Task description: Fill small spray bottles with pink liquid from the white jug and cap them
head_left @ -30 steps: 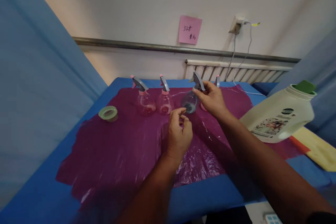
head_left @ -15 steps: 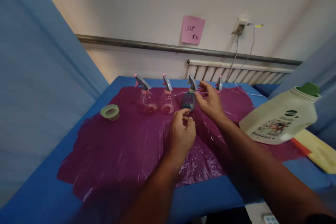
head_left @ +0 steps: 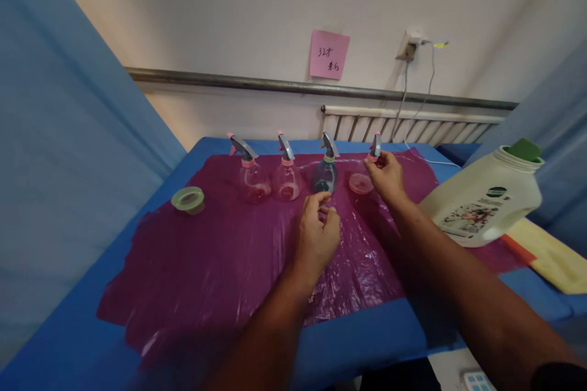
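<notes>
My right hand (head_left: 387, 177) has its fingers closed round the pink collar of a spray head (head_left: 375, 145) with a grey top; whether a bottle body is under it is hidden by the hand. Beside it lies a shallow round pink dish (head_left: 361, 183). My left hand (head_left: 320, 229) hovers in front of a teal spray bottle (head_left: 324, 177), fingers loosely bent and apart, nothing visible in them. Left of that stand two pink spray bottles (head_left: 287, 183) (head_left: 255, 185), each upright with some liquid low inside.
A purple plastic sheet (head_left: 220, 263) covers much of the blue table (head_left: 367, 333). A pale green round container (head_left: 188, 200) sits at left. At right a large white jug (head_left: 486, 201) leans, near a yellow cloth-like item (head_left: 557, 256). Blue curtains flank both sides.
My right hand has moved right from beside the teal bottle and closed on the rightmost spray head. The pink dish has come into sight. My left hand has stayed nearly still.
</notes>
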Tool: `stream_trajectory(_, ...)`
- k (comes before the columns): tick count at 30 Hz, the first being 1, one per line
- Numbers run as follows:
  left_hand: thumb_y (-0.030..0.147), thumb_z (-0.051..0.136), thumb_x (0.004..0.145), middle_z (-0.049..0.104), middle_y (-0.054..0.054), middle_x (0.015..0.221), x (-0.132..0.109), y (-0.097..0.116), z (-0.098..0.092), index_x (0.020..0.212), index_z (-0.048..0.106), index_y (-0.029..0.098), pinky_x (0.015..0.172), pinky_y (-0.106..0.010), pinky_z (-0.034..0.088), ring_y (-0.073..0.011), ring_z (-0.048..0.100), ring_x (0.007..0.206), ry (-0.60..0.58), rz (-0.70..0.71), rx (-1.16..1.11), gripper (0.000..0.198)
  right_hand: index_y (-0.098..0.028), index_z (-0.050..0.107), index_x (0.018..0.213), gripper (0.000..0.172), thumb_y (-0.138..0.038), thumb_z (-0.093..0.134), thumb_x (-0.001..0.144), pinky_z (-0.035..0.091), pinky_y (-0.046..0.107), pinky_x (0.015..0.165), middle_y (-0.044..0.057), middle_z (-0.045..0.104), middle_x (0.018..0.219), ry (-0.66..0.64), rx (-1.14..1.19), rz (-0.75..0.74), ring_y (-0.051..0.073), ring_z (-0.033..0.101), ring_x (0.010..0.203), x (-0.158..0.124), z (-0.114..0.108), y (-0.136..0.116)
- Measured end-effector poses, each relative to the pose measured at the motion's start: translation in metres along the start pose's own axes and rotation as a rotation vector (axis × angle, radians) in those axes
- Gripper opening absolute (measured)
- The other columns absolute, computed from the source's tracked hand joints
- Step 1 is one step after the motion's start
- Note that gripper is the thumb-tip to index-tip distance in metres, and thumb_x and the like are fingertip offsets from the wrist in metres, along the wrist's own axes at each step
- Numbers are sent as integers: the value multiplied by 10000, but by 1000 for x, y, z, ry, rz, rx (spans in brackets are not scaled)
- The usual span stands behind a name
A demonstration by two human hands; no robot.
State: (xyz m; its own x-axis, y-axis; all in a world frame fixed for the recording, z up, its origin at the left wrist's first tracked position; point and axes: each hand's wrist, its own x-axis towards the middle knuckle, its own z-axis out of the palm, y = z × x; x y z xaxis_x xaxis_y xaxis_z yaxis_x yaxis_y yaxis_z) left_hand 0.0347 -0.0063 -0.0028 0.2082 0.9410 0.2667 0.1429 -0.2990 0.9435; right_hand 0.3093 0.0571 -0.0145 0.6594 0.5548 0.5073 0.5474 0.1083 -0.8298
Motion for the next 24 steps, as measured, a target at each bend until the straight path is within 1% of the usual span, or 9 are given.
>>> stream_trajectory(5, 152, 660, 1007, 794, -52, 1278, 1, -6, 2, 1362, 729, 254, 961, -346, 621, -186, 761, 1054, -37, 16, 28, 376, -192, 751, 1095, 480, -564, 833, 803, 632, 507, 974, 123, 840, 1060, 9, 19, 16, 271, 753, 958, -9, -13, -14)
stream_trajectory(8, 201, 706, 1001, 771, -71, 1324, 0, -8, 2, 1413, 705, 254, 1045, -410, 630, -220, 760, 1137, -73, 87, 55, 416, -205, 774, 1135, 480, -567, 868, 833, 636, 473, 944, 111, 846, 1102, 0, 35, -12, 256, 755, 937, -26, -31, -35)
stream_trajectory(10, 238, 754, 984, 737, -98, 1438, -1, -8, 2, 1480, 670, 254, 1177, -488, 600, -268, 737, 1302, -110, 166, 75, 503, -217, 791, 1164, 477, -565, 897, 856, 641, 452, 918, 103, 849, 1118, -30, 50, -43, 246, 754, 919, -44, -43, -53)
stream_trajectory(13, 292, 823, 958, 633, -129, 1646, -4, -5, 1, 1610, 584, 270, 1346, -578, 492, -335, 615, 1560, -181, 271, 103, 696, -232, 807, 1169, 454, -560, 923, 877, 649, 422, 880, 83, 851, 1113, -104, 75, -52, 232, 753, 902, -75, -56, -80)
stream_trajectory(16, 317, 888, 926, 538, -124, 1765, -7, -4, -1, 1713, 483, 314, 1395, -607, 446, -362, 528, 1664, -256, 293, 121, 885, -240, 811, 1131, 388, -531, 925, 901, 649, 401, 874, 60, 849, 1074, -190, 136, -20, 219, 759, 894, -105, -60, -99)
stream_trajectory(18, 320, 918, 905, 531, -127, 1776, -8, -3, -1, 1732, 460, 326, 1376, -622, 469, -378, 538, 1658, -290, 273, 123, 945, -247, 809, 1122, 341, -498, 920, 921, 649, 399, 887, 50, 847, 1053, -252, 181, 0, 219, 770, 904, -122, -59, -104)
stream_trajectory(20, 310, 914, 905, 608, -125, 1697, -7, -4, -1, 1684, 522, 323, 1314, -616, 534, -380, 620, 1573, -303, 248, 117, 872, -255, 809, 1140, 303, -449, 915, 933, 648, 407, 914, 45, 850, 1063, -304, 216, 1, 226, 785, 937, -132, -56, -106)
stream_trajectory(22, 275, 876, 925, 708, -96, 1542, -6, -5, 0, 1560, 631, 323, 1225, -575, 601, -350, 711, 1435, -299, 233, 117, 683, -261, 810, 1152, 284, -411, 915, 935, 646, 420, 946, 43, 852, 1076, -333, 237, -11, 232, 792, 967, -137, -52, -106)
stream_trajectory(24, 235, 845, 929, 750, -69, 1424, -4, -6, 0, 1444, 696, 318, 1168, -533, 625, -321, 743, 1345, -294, 238, 127, 542, -266, 812, 1127, 267, -403, 924, 928, 644, 428, 955, 39, 847, 1066, -336, 241, -27, 235, 789, 972, -138, -49, -105)
